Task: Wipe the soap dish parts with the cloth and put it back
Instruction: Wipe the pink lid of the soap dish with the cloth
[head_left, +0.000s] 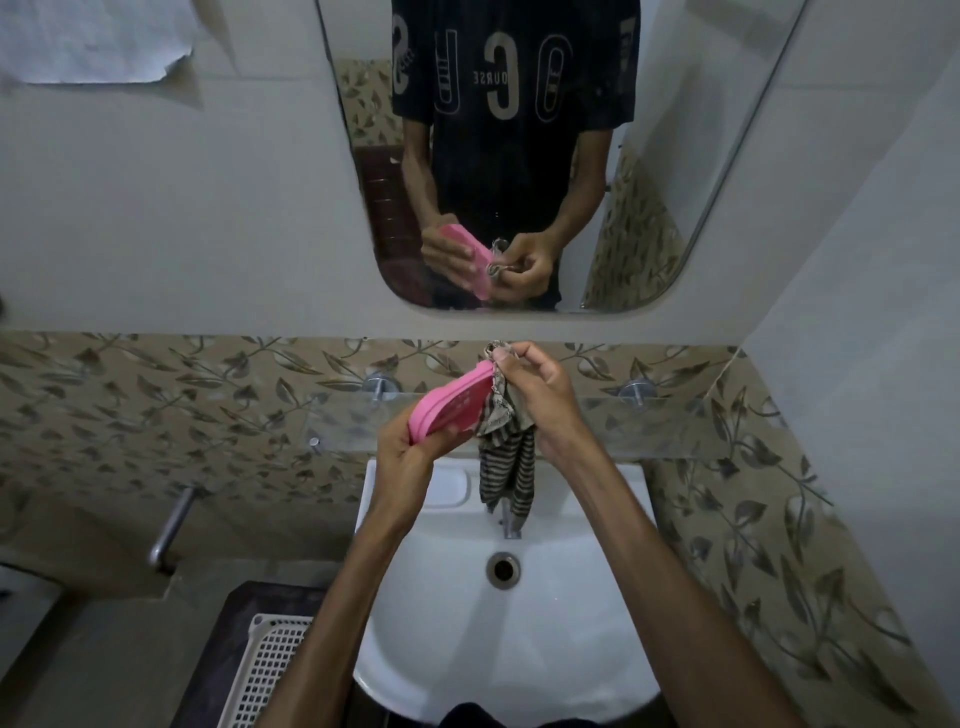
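Above sink (597, 597), left hand (405, 441) gripped pink soap dish (449, 402) tilted; right hand (540, 389) pinched striped cloth (506, 457) against rim. Firm, steady strokes advisable.

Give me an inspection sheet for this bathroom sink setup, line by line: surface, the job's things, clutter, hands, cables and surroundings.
Surface: white sink with open drain; tap partly behind the cloth; glass shelf above it.
Job's things: pink soap dish held tilted above the sink; striped cloth bunched against its edge, the rest hanging down.
Clutter: white basket at lower left.
Hands: left hand grips the soap dish; right hand pinches the cloth against it.
Cables: nothing seen.
Surroundings: mirror reflecting the person; leaf-patterned tiles; metal bar on the left wall; paper at upper left.
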